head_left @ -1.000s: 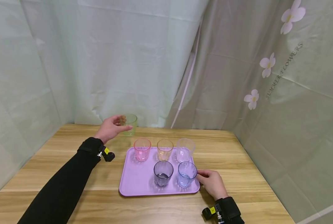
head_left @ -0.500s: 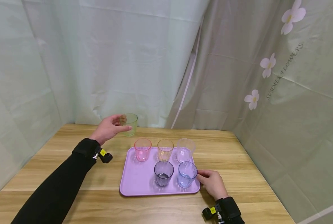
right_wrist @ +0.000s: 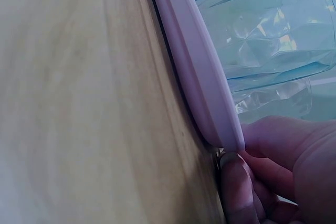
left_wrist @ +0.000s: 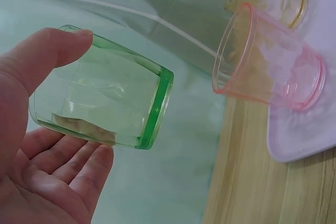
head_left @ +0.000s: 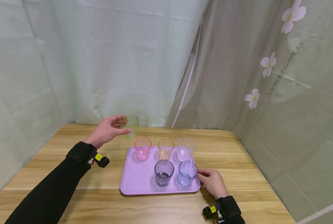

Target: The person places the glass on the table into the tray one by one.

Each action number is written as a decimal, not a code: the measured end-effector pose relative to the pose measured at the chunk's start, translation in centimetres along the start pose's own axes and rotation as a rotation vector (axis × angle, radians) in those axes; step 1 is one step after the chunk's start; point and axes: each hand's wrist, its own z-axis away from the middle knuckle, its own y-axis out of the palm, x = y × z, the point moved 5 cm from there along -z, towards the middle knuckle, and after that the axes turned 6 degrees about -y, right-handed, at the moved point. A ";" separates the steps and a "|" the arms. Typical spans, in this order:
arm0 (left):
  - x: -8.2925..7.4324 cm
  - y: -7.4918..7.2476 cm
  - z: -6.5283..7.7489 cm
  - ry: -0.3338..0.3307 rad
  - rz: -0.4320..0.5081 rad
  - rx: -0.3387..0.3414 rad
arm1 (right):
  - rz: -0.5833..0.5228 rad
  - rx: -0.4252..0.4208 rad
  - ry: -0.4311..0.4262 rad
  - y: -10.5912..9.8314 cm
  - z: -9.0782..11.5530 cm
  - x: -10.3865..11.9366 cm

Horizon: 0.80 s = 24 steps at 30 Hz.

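My left hand (head_left: 106,129) holds a clear green cup (head_left: 132,126) behind the tray's far left corner, off the table. In the left wrist view the cup's thick green base (left_wrist: 156,109) faces away from the palm, with the thumb on one side and the fingers on the other. My right hand (head_left: 212,183) pinches the near right corner of the purple tray (head_left: 135,180); the right wrist view has the thumb over the rim (right_wrist: 231,114) and fingertips under it. A blue cup (head_left: 187,174) stands on the tray close to that hand.
Also upright on the tray are a dark grey cup (head_left: 163,174), a pink cup (head_left: 143,150), an amber cup (head_left: 165,150) and a colourless cup (head_left: 185,151). The tray lies on a wooden table (head_left: 99,183). Pale curtains (head_left: 127,62) hang behind and at both sides.
My left wrist and forearm have shifted toward the lower left, while the green cup has moved only slightly right and down. The right hand and tray stay in place.
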 end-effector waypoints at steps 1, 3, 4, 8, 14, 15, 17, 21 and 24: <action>-0.1 0.1 0.2 0.004 -0.002 0.002 | 0.001 -0.001 0.000 0.0 0.0 0.0; -0.3 0.2 0.4 0.012 -0.011 0.005 | -0.001 -0.003 -0.002 0.0 0.0 0.0; -0.3 0.2 0.5 0.014 -0.010 0.006 | -0.002 -0.004 -0.004 0.0 0.0 0.0; -0.6 0.2 1.1 0.022 -0.033 0.010 | -0.003 -0.004 -0.009 0.0 0.0 0.1; -0.9 0.1 2.1 0.035 -0.032 0.026 | 0.003 -0.007 -0.030 0.0 0.1 0.4; -0.8 0.1 2.3 0.040 -0.033 0.027 | 0.001 -0.008 -0.032 0.0 0.1 0.4; -0.9 0.1 2.6 0.046 -0.034 0.030 | 0.002 -0.011 -0.043 0.0 0.1 0.4; -1.0 0.3 2.9 0.058 -0.030 0.039 | -0.003 -0.014 -0.048 0.0 0.1 0.4; -1.1 0.4 3.2 0.067 -0.020 0.047 | -0.004 -0.011 -0.044 0.0 0.2 0.4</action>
